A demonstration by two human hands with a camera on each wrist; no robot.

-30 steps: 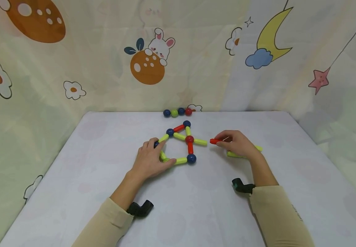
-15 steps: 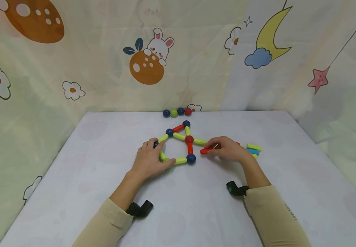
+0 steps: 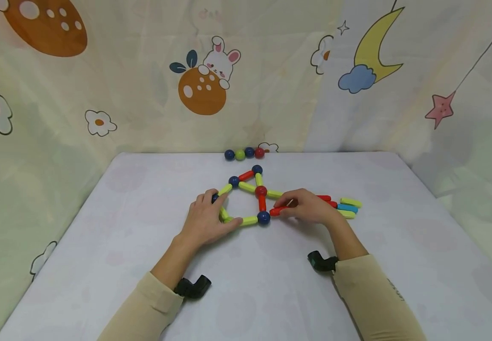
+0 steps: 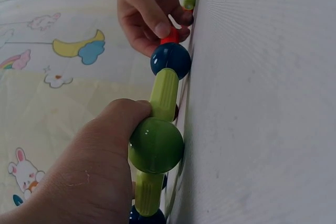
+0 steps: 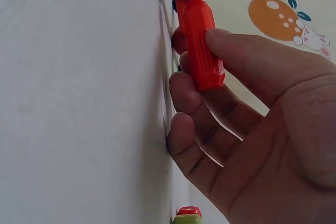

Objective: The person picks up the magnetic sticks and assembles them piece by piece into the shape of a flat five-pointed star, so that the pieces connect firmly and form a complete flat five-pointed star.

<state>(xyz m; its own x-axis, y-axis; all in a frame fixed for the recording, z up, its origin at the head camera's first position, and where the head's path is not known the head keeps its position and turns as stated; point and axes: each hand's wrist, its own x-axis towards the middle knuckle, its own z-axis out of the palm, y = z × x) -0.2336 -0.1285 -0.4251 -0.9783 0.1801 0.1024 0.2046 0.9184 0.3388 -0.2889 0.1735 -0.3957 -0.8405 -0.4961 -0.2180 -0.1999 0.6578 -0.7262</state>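
My right hand (image 3: 307, 207) pinches a red magnetic rod (image 5: 200, 45) between thumb and fingers. The rod's far end is right at a dark blue ball (image 3: 263, 218), the near right corner of a flat frame of magnetic rods and balls. My left hand (image 3: 205, 220) holds the frame's left side, fingers by another blue ball (image 3: 215, 198) and thumb against a yellow-green rod (image 4: 165, 94) beside a green ball (image 4: 156, 145). The hand mostly hides that green ball in the head view. From the frame's red ball (image 3: 261, 191), a yellow-green rod (image 3: 274, 194) sticks out rightward.
Several loose balls (image 3: 239, 155) line the table's back edge. Right of my right hand lie loose rods: red (image 3: 324, 198), blue (image 3: 348, 208) and yellow-green (image 3: 351, 202). A patterned cloth (image 3: 139, 94) hangs behind the white table (image 3: 246, 284).
My right hand has brought the red rod left and nearer to me, up to the blue corner ball, uncovering the loose rods behind it. My left hand has stayed on the frame.
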